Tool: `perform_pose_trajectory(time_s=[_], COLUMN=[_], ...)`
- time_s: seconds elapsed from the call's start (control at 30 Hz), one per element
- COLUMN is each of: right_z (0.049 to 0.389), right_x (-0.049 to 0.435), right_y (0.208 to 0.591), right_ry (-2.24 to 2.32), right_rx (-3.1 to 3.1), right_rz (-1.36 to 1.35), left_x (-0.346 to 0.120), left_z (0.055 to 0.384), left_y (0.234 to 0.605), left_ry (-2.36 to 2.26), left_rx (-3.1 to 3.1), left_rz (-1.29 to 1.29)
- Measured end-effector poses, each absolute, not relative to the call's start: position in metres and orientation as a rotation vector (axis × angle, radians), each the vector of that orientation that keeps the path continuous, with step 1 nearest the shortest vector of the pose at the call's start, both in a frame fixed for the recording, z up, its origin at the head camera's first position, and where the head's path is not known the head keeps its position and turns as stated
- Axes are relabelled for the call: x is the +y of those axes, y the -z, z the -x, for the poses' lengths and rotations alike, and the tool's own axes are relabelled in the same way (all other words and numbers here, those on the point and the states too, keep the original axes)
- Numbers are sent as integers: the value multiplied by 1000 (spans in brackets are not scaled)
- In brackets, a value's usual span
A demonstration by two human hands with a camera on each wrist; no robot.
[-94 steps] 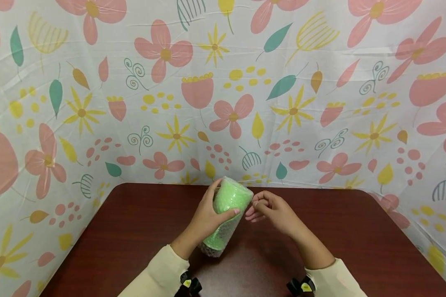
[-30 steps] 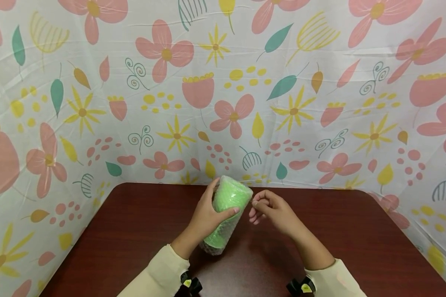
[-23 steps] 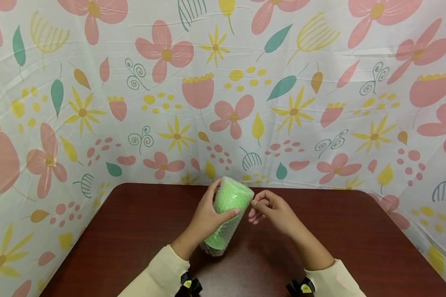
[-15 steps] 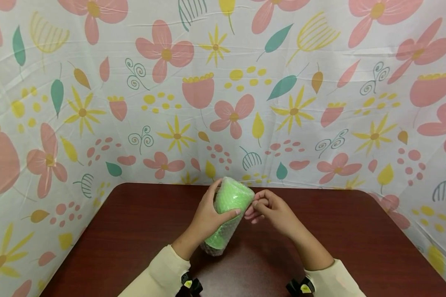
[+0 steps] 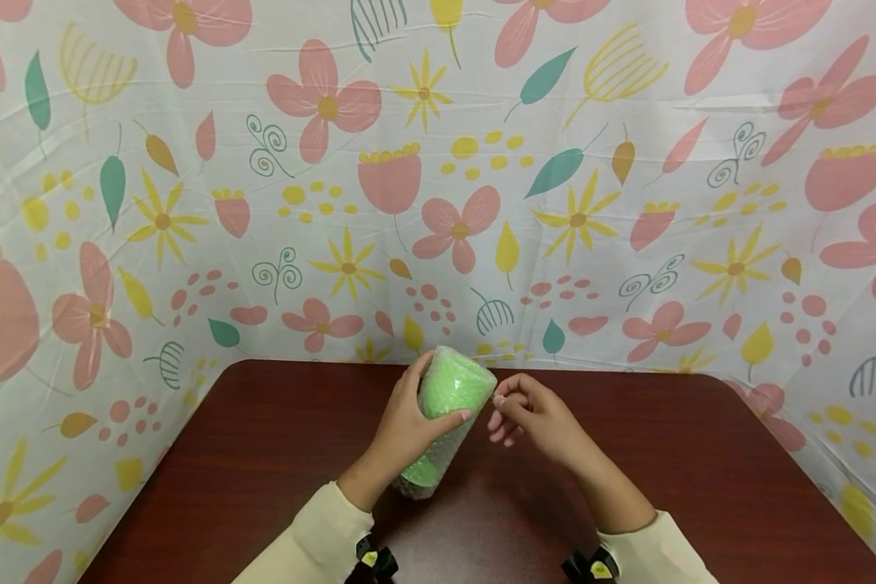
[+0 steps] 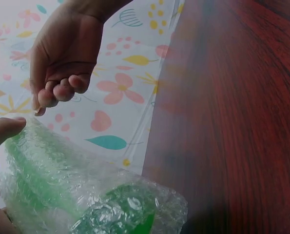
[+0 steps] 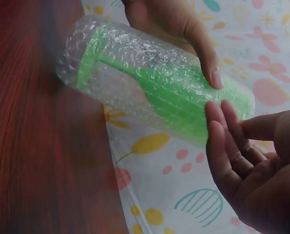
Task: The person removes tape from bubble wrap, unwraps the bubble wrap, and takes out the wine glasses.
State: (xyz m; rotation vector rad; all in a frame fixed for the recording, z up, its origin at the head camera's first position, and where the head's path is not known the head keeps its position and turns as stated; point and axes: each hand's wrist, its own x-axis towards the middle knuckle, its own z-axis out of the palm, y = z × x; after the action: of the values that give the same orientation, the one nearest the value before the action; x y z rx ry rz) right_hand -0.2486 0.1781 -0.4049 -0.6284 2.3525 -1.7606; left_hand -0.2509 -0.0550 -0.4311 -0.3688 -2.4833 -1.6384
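A green goblet (image 7: 176, 100) lies inside clear bubble wrap (image 7: 120, 90); its bowl, thin stem and flat foot show through in the right wrist view. The left hand (image 5: 401, 430) grips the wrapped goblet around the bowl, thumb across the near side. It is held tilted, wide end up and to the right, foot end toward the person. Close against the upper right edge of the wrap, the right hand (image 5: 543, 418) pinches with thumb and index finger. Its other fingers are loosely bent beside the wrap. In the left wrist view those pinching fingertips (image 6: 39, 111) meet the wrap's corner.
A dark red-brown wooden table (image 5: 263, 454) lies beneath the hands. Behind it and at both sides hangs a white cloth (image 5: 438, 211) printed with flowers and leaves. Black straps with small devices (image 5: 591, 564) sit at both wrists, by the cream sleeves (image 5: 657, 551).
The wrapped goblet has shifted slightly in the left hand. The right hand's lower fingers have moved a little away from the wrap; both arms stay in place.
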Motion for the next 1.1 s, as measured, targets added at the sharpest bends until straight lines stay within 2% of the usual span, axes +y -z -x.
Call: perform_pose_trajectory(time_s=[0.67, 1.1], right_z=[249, 249], right_x=[179, 179], right_y=[405, 407], right_ry=[1836, 1806], right_rx=[2278, 2302], right_rz=[635, 667], left_x=[-58, -58], left_z=[254, 254], left_y=[435, 433], left_ry=[1767, 1797], left_rx=[-2485, -2563], left_rz=[524, 487])
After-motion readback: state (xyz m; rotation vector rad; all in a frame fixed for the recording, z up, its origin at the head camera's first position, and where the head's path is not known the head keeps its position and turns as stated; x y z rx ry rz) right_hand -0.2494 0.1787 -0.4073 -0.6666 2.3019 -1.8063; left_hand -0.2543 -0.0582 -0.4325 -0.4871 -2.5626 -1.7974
